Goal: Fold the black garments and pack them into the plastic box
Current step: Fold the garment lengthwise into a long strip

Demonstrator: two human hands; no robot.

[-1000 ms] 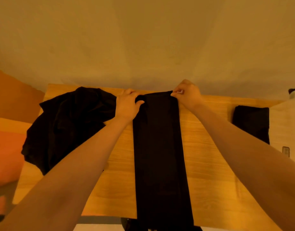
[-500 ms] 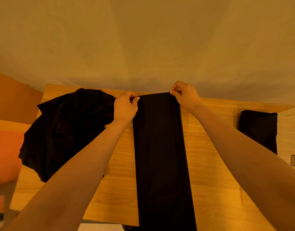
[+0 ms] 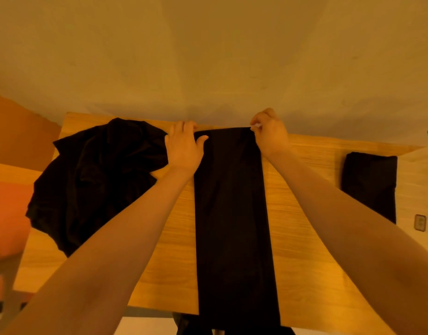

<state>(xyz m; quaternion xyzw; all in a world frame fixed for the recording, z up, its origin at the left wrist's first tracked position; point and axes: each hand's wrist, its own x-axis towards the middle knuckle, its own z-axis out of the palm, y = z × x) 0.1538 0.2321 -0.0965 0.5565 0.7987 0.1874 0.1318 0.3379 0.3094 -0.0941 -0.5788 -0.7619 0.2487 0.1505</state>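
The left hand (image 3: 184,148), which half a second ago pinched the far left corner of the long black garment (image 3: 232,213), now lies flatter there, thumb spread onto the cloth at the table's far edge.

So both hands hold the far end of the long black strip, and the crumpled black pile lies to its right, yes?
Not quite. The head view shows the pile to the left of the strip, beside the left hand. The rest is right: both hands, with the right hand, hold its far end.
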